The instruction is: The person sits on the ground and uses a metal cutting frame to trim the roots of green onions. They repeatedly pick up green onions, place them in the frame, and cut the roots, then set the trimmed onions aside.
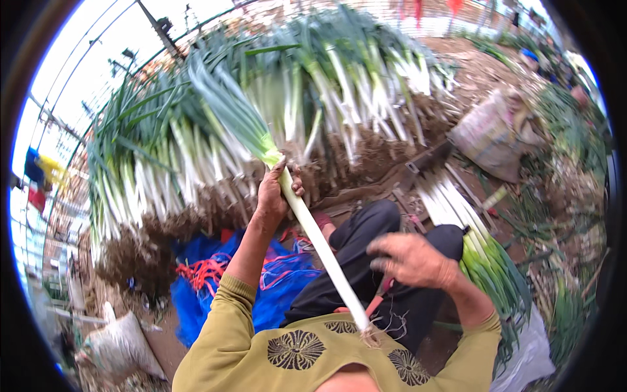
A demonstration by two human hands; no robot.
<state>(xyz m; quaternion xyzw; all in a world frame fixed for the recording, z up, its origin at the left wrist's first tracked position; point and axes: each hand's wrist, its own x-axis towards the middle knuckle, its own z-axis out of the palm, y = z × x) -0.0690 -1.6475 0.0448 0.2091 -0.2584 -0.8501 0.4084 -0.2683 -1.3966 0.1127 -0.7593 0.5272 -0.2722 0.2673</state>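
Observation:
My left hand [280, 188] is closed around a long leek [321, 237] where its white shaft meets the green leaves. The leek slants across my lap, leaves towards the pile, roots against my olive shirt. My right hand [409, 259], slightly blurred, hovers over my dark trousers with curled fingers and no leek in it. Under it lies a tool with a red-orange handle [376, 300], partly hidden. A large pile of leeks with soil-covered roots [215, 152] stands in front. Several trimmed-looking leeks [450, 201] lie together at my right, white ends against a metal bar.
Blue netting [289, 281] with red twine [203, 272] lies at my left knee. A woven sack [497, 134] rests at the upper right, another sack [122, 345] at the lower left. Leaf scraps [543, 264] litter the right side. Other people are at the far upper right.

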